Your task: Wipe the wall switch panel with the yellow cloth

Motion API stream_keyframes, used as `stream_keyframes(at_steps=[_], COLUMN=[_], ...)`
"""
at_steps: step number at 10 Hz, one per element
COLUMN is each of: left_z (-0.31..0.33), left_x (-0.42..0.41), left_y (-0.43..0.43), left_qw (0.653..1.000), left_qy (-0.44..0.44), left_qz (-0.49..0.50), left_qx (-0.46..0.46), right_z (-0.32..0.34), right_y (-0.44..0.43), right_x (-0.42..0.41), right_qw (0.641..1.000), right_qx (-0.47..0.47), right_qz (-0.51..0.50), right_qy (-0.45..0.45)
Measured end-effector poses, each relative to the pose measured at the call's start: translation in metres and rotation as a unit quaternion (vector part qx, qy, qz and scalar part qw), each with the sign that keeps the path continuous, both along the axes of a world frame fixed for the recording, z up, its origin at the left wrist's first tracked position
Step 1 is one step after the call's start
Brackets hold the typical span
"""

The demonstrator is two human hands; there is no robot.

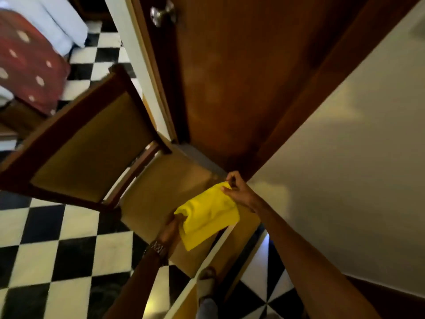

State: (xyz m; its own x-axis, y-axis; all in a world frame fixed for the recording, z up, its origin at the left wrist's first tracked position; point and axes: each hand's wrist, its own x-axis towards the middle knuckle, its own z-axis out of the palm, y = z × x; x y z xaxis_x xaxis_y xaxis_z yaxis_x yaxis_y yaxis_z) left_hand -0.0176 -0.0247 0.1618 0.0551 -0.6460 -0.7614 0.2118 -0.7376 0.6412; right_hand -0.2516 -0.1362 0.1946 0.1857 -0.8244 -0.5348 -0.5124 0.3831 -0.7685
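Observation:
The yellow cloth [207, 215] is held between both hands, just above the seat of a wooden chair [161, 180]. My right hand [236, 189] pinches its upper corner between thumb and fingers. My left hand [171, 229], with a wristwatch on the wrist, grips the cloth's lower left edge, partly hidden behind it. A pale shape at the wall's top right corner [419, 31] is blurred; I cannot tell if it is the switch panel.
The chair's padded back [87, 143] leans to the left. A wooden door [230, 77] with a metal knob [162, 13] stands ahead. A cream wall [345, 169] runs along the right. Black-and-white checkered floor [57, 249] lies below; a bed [30, 54] is at far left.

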Motion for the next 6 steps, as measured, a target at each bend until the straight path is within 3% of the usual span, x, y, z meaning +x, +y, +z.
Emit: stream_keyframes(at_steps=[2, 3, 4, 5, 6], left_z=[-0.115, -0.173, -0.196, -0.199, -0.178], left_x=[0.014, 0.015, 0.021, 0.028, 0.031], left_y=[0.03, 0.042, 0.052, 0.053, 0.052], left_qw=[0.999, 0.994, 0.99, 0.988, 0.961], left_qy=[-0.03, -0.095, -0.134, -0.148, -0.252], left_qz=[0.043, 0.039, 0.025, -0.013, -0.083], left_qx=[0.011, 0.044, 0.045, 0.03, 0.085], right_z=[-0.119, -0.171, -0.199, -0.208, -0.19], right_y=[0.006, 0.015, 0.024, 0.028, 0.024], right_x=[0.064, 0.078, 0.078, 0.069, 0.057], right_qw=[0.99, 0.986, 0.972, 0.929, 0.912], right_qx=[-0.088, -0.083, -0.031, -0.08, -0.107], right_qz=[0.073, 0.093, 0.181, 0.286, 0.314], right_qy=[0.079, 0.113, 0.145, 0.219, 0.243])
